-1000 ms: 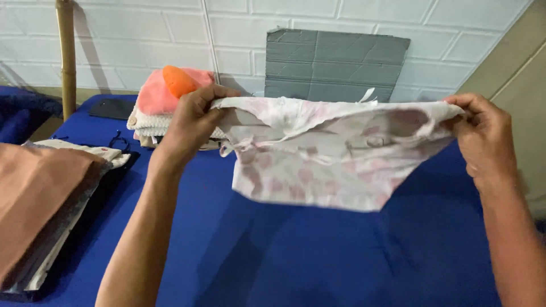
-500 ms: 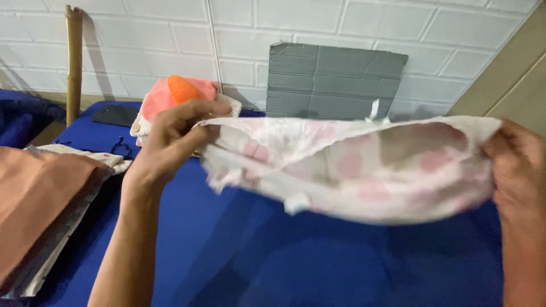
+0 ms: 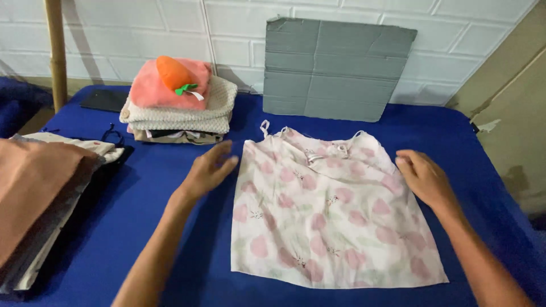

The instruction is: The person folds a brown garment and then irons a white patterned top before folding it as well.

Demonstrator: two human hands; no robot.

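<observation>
Now we see the pink-printed camisole (image 3: 327, 210) no longer held up but spread flat on the blue desk (image 3: 142, 227), between our left grip (image 3: 209, 169) and right grip (image 3: 424, 177), both open.

A blue-covered table (image 3: 170, 261) stands against a white block wall (image 3: 142, 28), a grey cardboard sheet (image 3: 335, 68) leaning there.
</observation>
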